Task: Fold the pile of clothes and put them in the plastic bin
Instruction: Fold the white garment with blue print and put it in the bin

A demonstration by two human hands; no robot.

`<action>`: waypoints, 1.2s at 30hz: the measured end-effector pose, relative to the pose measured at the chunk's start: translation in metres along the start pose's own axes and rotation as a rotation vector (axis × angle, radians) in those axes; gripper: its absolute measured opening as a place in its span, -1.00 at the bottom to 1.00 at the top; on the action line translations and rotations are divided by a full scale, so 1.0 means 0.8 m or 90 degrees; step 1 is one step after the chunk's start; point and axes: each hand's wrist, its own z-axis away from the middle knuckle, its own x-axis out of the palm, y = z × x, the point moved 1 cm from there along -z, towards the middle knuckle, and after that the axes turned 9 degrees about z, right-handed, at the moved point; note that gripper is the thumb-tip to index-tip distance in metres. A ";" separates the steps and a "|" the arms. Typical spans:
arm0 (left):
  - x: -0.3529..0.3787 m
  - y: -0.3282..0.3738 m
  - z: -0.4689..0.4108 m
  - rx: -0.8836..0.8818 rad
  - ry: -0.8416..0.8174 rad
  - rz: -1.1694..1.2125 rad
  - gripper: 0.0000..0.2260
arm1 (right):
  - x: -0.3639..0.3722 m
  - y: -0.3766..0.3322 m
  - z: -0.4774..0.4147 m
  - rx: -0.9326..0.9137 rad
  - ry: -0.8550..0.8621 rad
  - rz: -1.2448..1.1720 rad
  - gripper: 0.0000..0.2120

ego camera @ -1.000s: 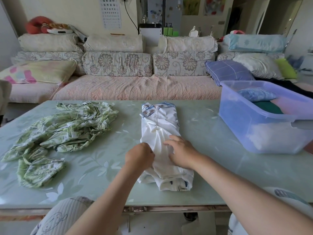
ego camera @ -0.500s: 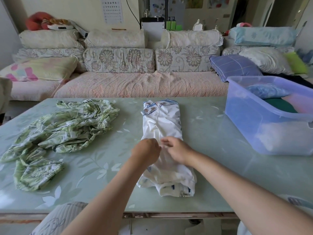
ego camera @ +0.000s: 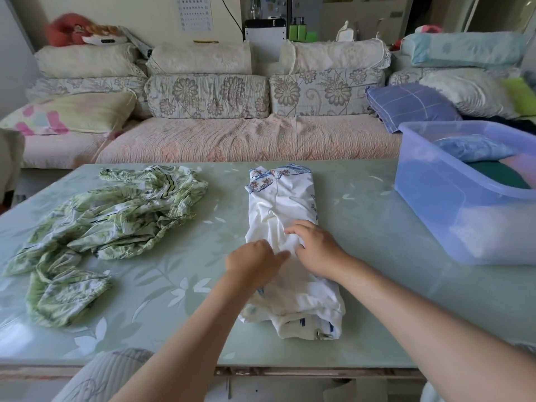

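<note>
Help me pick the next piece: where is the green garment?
Head view: the green garment lies crumpled on the left side of the table, left of the white folded garment, apart from it.

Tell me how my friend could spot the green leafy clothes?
Look at the pale green table in front of the sofa. On its left side, far from the plastic bin, lie the green leafy clothes. Unlike the folded white garment beside them, they are crumpled, untouched and printed with green leaves.

Left of the white garment [ego camera: 282,204], bare table [ego camera: 220,207] runs to the crumpled green garment [ego camera: 116,216]. Right of it, a bare strip reaches the plastic bin [ego camera: 435,204].
</note>
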 end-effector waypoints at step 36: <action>0.005 -0.015 -0.021 0.285 0.003 -0.121 -0.46 | 0.005 0.002 0.016 -0.125 -0.179 0.230 -0.17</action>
